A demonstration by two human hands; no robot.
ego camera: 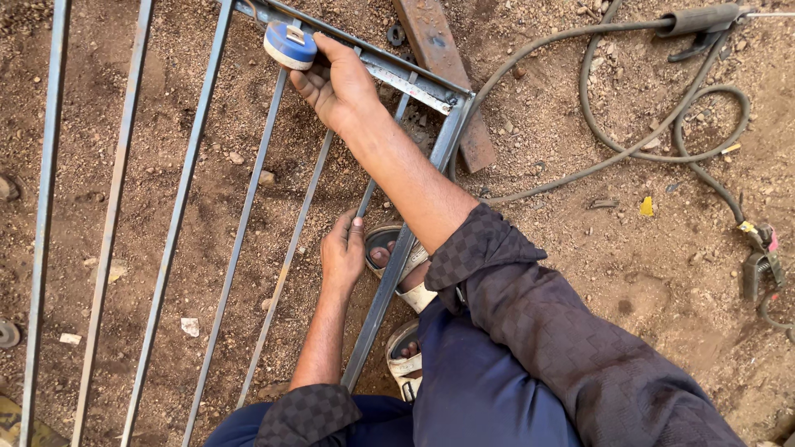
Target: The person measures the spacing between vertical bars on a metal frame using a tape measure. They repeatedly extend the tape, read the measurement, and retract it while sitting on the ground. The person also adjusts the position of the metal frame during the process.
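Note:
A grille of thin steel bars (240, 240) in a steel frame (389, 281) lies flat on the dirt. My right hand (335, 83) reaches across to the frame's far rail (389, 70) and holds a round blue and white tape measure (290, 45) against it. My left hand (342, 252) is lower down, fingers curled on one thin bar (367, 199) just inside the frame's right side. My sandalled feet (406, 281) stand by that side rail.
A rusty flat steel piece (439, 74) lies beyond the frame's corner. A welding cable (629, 145) loops over the dirt at right, with an electrode holder (704, 21) at the top and a clamp (762, 257) at the right edge.

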